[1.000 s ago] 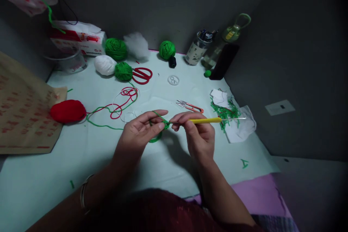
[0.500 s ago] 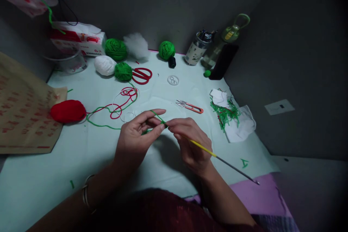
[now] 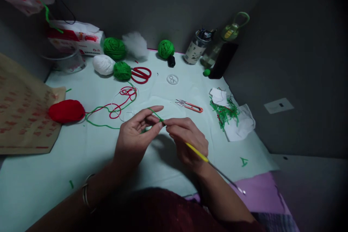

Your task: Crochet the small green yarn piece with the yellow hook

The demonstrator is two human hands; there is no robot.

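Note:
My left hand (image 3: pixel 136 132) is closed in a pinch on green yarn (image 3: pixel 154 112), which runs taut over its raised index finger. My right hand (image 3: pixel 190 139) grips a crochet hook (image 3: pixel 197 152) with a yellow handle; the metal rear end points down and right past the wrist. Both sets of fingertips meet at a small bit of green yarn work, mostly hidden by the fingers. A green strand trails left from the left hand across the table (image 3: pixel 95 166), close to loose red and white strands.
Thread snips (image 3: pixel 189 106) lie just beyond my hands. Farther back are red-handled scissors (image 3: pixel 141 75), a dish of rings (image 3: pixel 172 79), green yarn balls (image 3: pixel 166 49) and a bottle (image 3: pixel 217 49). Red yarn (image 3: pixel 67 111) and a paper bag (image 3: pixel 24 112) stand left, yarn scraps (image 3: pixel 224 110) right.
The crochet hook has tilted, its rear end swinging down and to the left. My right hand has shifted slightly left; my left hand keeps its pinch on the yarn.

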